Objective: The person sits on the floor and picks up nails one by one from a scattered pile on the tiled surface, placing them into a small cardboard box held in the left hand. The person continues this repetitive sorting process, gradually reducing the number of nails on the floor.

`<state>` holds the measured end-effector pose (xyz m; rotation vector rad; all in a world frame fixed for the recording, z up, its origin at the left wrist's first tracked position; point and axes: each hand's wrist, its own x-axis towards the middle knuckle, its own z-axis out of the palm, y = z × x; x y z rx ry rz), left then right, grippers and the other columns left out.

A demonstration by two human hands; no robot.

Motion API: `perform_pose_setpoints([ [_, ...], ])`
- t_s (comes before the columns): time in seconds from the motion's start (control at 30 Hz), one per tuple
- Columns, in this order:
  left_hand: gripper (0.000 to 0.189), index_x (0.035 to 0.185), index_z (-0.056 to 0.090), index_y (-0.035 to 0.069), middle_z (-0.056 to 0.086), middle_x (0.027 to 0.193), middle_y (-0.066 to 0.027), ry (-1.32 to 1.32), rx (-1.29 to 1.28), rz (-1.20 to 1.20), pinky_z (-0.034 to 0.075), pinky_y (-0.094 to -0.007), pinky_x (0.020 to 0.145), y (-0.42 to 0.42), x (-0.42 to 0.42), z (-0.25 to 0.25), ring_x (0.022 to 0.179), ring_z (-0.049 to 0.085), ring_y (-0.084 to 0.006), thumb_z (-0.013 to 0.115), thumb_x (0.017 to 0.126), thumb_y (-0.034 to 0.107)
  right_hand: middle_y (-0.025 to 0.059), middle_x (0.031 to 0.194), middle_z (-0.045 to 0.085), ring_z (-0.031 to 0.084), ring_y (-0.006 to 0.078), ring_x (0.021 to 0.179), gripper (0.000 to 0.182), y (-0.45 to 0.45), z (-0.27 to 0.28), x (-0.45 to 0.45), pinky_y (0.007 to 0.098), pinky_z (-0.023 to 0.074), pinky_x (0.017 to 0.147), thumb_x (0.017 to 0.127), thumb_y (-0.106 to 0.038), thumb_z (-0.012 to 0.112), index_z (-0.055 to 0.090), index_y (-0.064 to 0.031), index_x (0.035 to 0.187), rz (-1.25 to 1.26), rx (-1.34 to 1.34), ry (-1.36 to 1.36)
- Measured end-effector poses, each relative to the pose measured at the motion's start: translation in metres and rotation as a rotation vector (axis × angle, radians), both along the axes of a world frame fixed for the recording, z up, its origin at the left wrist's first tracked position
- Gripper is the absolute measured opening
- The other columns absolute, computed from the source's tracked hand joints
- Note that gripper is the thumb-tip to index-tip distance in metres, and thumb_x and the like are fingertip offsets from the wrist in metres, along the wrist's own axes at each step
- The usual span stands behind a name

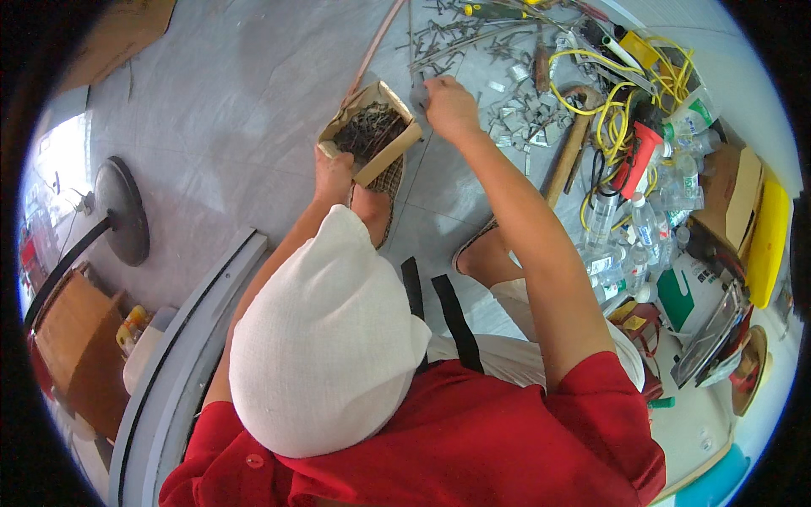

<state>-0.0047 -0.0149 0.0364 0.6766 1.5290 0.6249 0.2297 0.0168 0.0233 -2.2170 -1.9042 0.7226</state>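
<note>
My left hand (334, 176) grips the near left corner of a small open cardboard box (388, 154), tilted above my slippered foot. A dark tangle of screws or nails (370, 132) fills the box. To its right, my right hand (452, 109) is held low over the floor with its fingers curled. A blurred grey patch shows at those fingertips, and I cannot tell whether they hold something. Loose screws (437, 39) lie scattered on the grey tiles beyond that hand. A pile of small pale metal pieces (529, 114) is to its right.
At right are a wooden-handled hammer (569, 158), a yellow cord (611, 136), a red-bodied power tool (637, 158) and several plastic bottles (645, 222). A yellow-handled screwdriver (494, 11) lies at the top. A metal track (190, 336) and a round black stand base (123, 212) are left.
</note>
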Motion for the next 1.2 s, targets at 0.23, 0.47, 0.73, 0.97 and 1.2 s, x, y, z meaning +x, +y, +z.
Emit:
perform_pose_setpoints([
  [0.23, 0.051, 0.122, 0.042, 0.007, 0.053, 0.097, -0.007, -0.01, 0.014, -0.014, 0.045, -0.0313, 0.073, -0.003, -0.006, -0.018, 0.084, 0.051, -0.0173, 0.051, 0.073, -0.002, 0.0104, 0.12, 0.052, 0.051, 0.0258, 0.114, 0.027, -0.005, -0.018, -0.009, 0.0452, 0.0417, 0.088, 0.082, -0.011, 0.056, 0.058, -0.0077, 0.109, 0.177, 0.114, -0.245],
  [0.47, 0.051, 0.122, 0.043, 0.008, 0.052, 0.093, -0.0063, 0.016, 0.042, 0.005, 0.045, -0.0303, 0.068, -0.004, -0.009, -0.022, 0.078, 0.05, -0.0167, 0.051, 0.072, -0.001, 0.0078, 0.11, 0.055, 0.054, 0.0258, 0.106, 0.021, -0.021, -0.009, 0.01, 0.0446, 0.0414, 0.086, 0.081, -0.011, 0.056, 0.06, -0.0087, 0.101, 0.233, 0.012, -0.261],
  [0.73, 0.047, 0.117, 0.044, 0.008, 0.051, 0.089, -0.0052, 0.006, -0.005, 0.014, 0.043, -0.0288, 0.063, -0.004, -0.008, -0.02, 0.073, 0.05, -0.0156, 0.052, 0.072, 0.0, 0.0125, 0.089, 0.061, 0.065, 0.0315, 0.076, 0.011, 0.008, -0.033, 0.006, 0.0435, 0.0525, 0.063, 0.08, -0.011, 0.055, 0.058, -0.0076, 0.09, -0.061, 0.193, -0.231],
  [0.97, 0.05, 0.121, 0.043, 0.007, 0.052, 0.093, -0.0054, 0.035, 0.112, 0.009, 0.044, -0.0292, 0.073, -0.005, -0.004, -0.024, 0.082, 0.05, -0.0164, 0.051, 0.072, -0.001, 0.0134, 0.099, 0.063, 0.067, 0.0304, 0.083, 0.019, 0.023, -0.026, 0.002, 0.0414, 0.0551, 0.068, 0.081, -0.012, 0.055, 0.061, -0.0065, 0.098, -0.07, 0.032, -0.242],
  [1.2, 0.051, 0.122, 0.042, 0.007, 0.052, 0.097, -0.0073, -0.041, 0.027, 0.045, 0.044, -0.0304, 0.076, -0.003, 0.0, -0.01, 0.085, 0.051, -0.0183, 0.05, 0.072, -0.001, 0.0152, 0.087, 0.067, 0.067, 0.03, 0.077, 0.017, 0.013, -0.009, 0.009, 0.0404, 0.0526, 0.069, 0.081, -0.018, 0.056, 0.063, -0.0042, 0.087, -0.397, -0.005, 0.119],
])
